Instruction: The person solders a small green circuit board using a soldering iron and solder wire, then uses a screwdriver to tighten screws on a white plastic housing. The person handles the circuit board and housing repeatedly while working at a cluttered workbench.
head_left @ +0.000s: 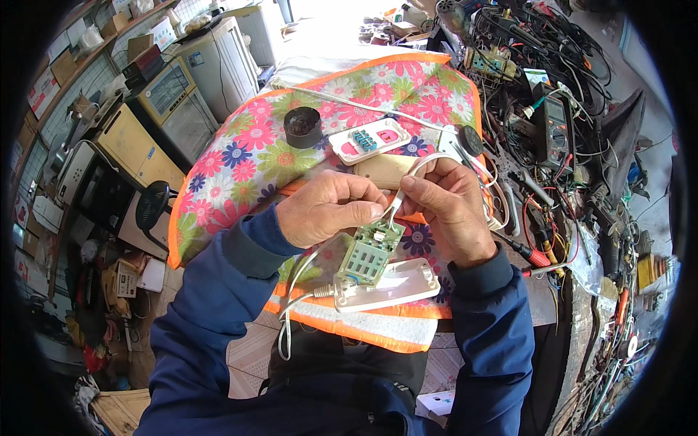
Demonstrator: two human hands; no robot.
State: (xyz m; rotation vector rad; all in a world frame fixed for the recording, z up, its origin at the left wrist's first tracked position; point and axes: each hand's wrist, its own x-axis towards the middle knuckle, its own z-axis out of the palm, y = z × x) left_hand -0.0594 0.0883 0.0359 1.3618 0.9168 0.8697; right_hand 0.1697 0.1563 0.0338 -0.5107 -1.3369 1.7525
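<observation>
Wire work at the green circuit board (372,251)
Left hand (327,211) and right hand (449,207) both pinching white wire (396,200); keep board steady over white casing (392,283).

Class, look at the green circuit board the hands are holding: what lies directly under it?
Under the green circuit board lies an open white plastic casing resting on the floral cloth. The board covers part of the casing's inside, so that part cannot be seen.
</observation>
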